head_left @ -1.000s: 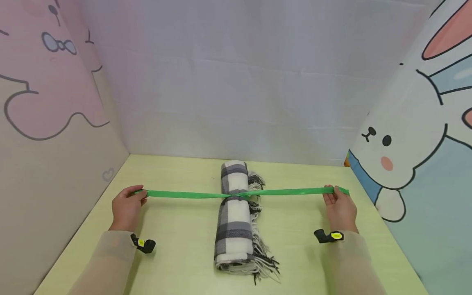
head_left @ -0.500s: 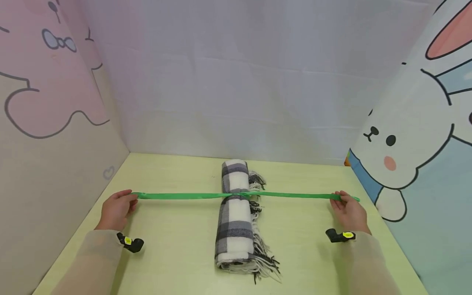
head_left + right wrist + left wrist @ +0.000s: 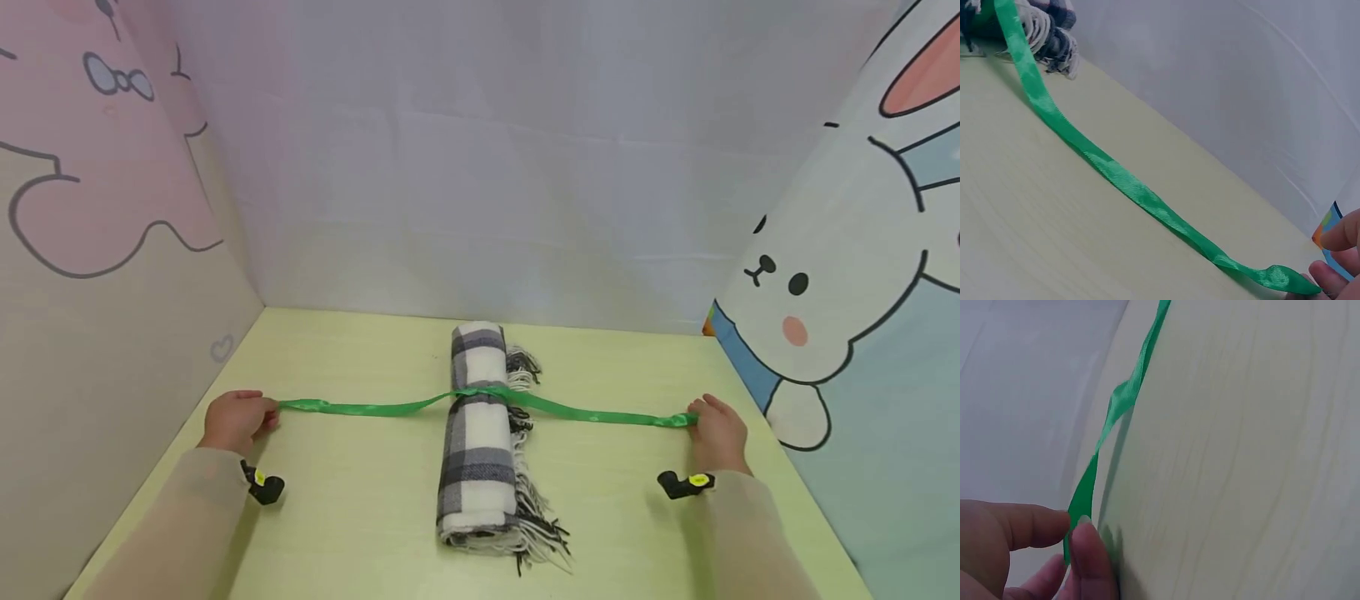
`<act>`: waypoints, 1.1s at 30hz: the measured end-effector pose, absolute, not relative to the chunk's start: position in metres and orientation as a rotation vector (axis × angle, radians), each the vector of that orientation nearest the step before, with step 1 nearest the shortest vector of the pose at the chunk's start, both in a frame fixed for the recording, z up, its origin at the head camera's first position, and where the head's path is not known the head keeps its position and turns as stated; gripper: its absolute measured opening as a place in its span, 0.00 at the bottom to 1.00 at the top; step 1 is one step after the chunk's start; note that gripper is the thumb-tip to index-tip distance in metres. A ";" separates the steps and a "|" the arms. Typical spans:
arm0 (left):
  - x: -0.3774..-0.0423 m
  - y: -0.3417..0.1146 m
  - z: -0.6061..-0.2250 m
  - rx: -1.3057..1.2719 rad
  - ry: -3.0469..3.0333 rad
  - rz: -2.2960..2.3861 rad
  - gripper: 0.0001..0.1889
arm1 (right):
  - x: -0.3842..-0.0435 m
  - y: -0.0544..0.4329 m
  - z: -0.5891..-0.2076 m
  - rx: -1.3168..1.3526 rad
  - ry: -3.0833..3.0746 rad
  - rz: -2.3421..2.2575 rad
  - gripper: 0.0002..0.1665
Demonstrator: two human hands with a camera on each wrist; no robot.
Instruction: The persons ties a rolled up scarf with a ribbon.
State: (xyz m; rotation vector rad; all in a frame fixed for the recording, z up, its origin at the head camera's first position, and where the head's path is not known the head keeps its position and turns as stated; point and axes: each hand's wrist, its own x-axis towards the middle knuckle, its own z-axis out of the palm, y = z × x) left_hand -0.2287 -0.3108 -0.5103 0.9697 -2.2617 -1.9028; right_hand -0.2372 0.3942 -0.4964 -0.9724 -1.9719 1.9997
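Note:
A rolled plaid scarf (image 3: 477, 492) in white, grey and black lies lengthwise in the middle of the table, its fringe (image 3: 536, 525) spilling along the right side. Around its upper part runs a green satin ribbon (image 3: 375, 409), crossed on top, with one length stretching out to each side. My left hand (image 3: 234, 421) pinches the left length between thumb and fingers, and a twist shows in it in the left wrist view. On the other side, my right hand (image 3: 720, 435) holds the right length at its tip. Both lengths sag a little.
The pale yellow table (image 3: 352, 517) meets a whitish curtain (image 3: 480, 167) at the back. Side panels with cartoon figures stand left (image 3: 112, 208) and right (image 3: 885, 375), each close to a hand. A black camera mount sits at each wrist.
Both hands have spread outward and a little nearer to me. The ribbon was pulled taut and straight earlier; now it hangs slack, and the right hand has slid to its tip.

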 end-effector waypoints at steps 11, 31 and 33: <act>-0.227 -0.274 -0.486 0.676 -2.720 -1.387 0.34 | -0.237 0.346 -0.477 -0.647 -2.423 1.659 0.37; -0.198 -0.236 -0.500 -0.455 -3.231 -0.345 0.38 | -0.209 0.326 -0.507 0.474 -3.306 0.339 0.53; -0.195 -0.247 -0.503 -0.434 -3.226 -0.344 0.39 | -0.207 0.333 -0.509 0.467 -3.304 0.368 0.52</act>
